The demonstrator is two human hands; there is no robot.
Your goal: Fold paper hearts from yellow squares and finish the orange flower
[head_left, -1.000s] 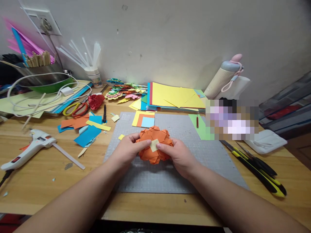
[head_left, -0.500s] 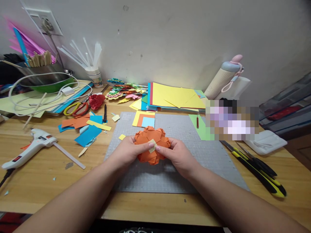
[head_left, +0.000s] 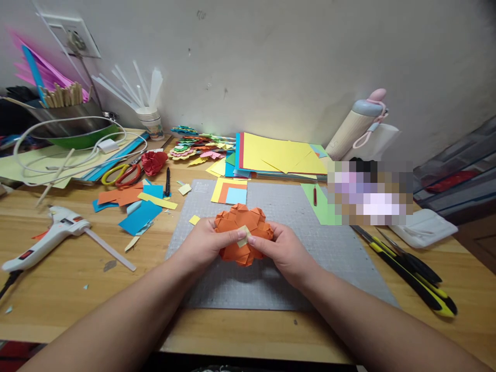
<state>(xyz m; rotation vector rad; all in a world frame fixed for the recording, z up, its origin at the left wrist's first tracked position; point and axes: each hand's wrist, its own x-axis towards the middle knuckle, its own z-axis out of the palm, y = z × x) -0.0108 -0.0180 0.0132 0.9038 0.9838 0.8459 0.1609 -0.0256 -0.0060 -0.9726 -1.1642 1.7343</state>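
An orange folded paper flower (head_left: 242,227) is held just above the grey cutting mat (head_left: 337,258). My left hand (head_left: 203,245) grips its left side, thumb pressed on top. My right hand (head_left: 284,250) grips its right side, fingers curled. Both thumbs meet at a small pale yellow paper scrap (head_left: 244,235) on the flower's middle.
A white glue gun (head_left: 42,240) lies at the left with paper scraps (head_left: 137,206) and scissors (head_left: 120,174). Stacked coloured sheets (head_left: 279,155) lie behind the mat. Yellow-black cutters (head_left: 411,276) and a white tray (head_left: 424,227) are at the right. A cup of sticks (head_left: 149,121) stands by the wall.
The flower has tilted slightly and the yellow scrap has been pressed narrower between my thumbs. Both hands stayed in nearly the same place.
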